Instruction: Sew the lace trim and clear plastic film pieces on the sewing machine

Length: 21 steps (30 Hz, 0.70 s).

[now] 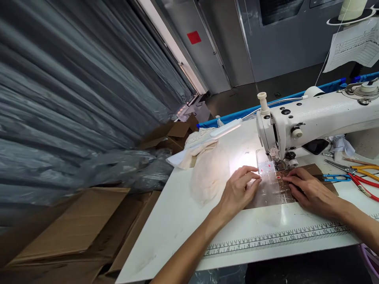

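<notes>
A sheer whitish piece (268, 185) with small red marks lies over a brown sheet (314, 171), partly under the needle area of the white sewing machine (319, 118). My left hand (241, 187) is at the left edge of the sheer piece, thumb and index finger pinched together on it. At its right edge, my right hand (304, 187) has bent fingertips pressed together at the material beside the presser foot. Sheer, cream fabric (209, 173) lies in a soft heap left of my left hand.
Blue snips (336, 178), yellow-handled scissors (365, 169) and a red-handled tool (364, 185) lie right. A ruler strip (278, 238) runs along the white table's (168, 221) front. Cardboard boxes (74, 221) stand left. A thread cone (352, 8) is above.
</notes>
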Each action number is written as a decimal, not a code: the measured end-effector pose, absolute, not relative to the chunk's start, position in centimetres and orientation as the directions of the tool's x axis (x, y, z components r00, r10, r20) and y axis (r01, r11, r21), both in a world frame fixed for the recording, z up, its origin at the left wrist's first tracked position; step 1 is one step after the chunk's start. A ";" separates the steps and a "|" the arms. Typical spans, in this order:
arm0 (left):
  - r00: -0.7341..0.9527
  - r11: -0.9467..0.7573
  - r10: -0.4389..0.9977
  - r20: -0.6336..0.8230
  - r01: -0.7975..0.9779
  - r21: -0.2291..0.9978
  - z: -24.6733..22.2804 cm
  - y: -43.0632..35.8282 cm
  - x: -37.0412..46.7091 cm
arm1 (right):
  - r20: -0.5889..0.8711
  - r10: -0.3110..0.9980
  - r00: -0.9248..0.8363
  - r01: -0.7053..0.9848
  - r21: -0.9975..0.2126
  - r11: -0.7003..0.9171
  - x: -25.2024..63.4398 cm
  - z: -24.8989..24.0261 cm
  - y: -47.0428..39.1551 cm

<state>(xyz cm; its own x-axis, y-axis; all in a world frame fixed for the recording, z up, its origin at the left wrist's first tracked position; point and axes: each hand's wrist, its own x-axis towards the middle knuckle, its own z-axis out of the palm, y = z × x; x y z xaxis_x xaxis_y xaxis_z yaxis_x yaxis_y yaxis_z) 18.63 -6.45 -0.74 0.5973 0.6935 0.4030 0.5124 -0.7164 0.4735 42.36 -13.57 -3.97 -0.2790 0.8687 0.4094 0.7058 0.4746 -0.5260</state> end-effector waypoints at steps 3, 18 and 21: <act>0.690 -0.708 0.626 0.364 0.307 0.636 0.6 -9.2 20.0 | 0.382 0.892 -0.242 0.587 -0.674 0.448 42.4 -3.1 -13.7; 0.371 -0.110 0.927 -0.046 0.389 0.914 0.1 -8.1 17.9 | -0.225 0.859 -0.460 0.077 -0.974 -0.214 41.9 -1.7 -13.6; 0.362 -0.315 0.927 0.099 0.608 0.729 -1.1 -6.8 16.5 | -0.181 0.935 -0.304 0.207 -0.971 -0.121 42.4 -1.9 -12.3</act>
<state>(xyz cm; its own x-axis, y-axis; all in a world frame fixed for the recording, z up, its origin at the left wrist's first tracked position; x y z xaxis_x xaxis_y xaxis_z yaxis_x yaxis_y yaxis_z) 16.54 -6.81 -1.09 0.3617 0.9270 0.0993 0.6077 -0.3152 0.7290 42.39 -12.26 -1.89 -0.3038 0.9353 -0.1812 0.2071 -0.1208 -0.9708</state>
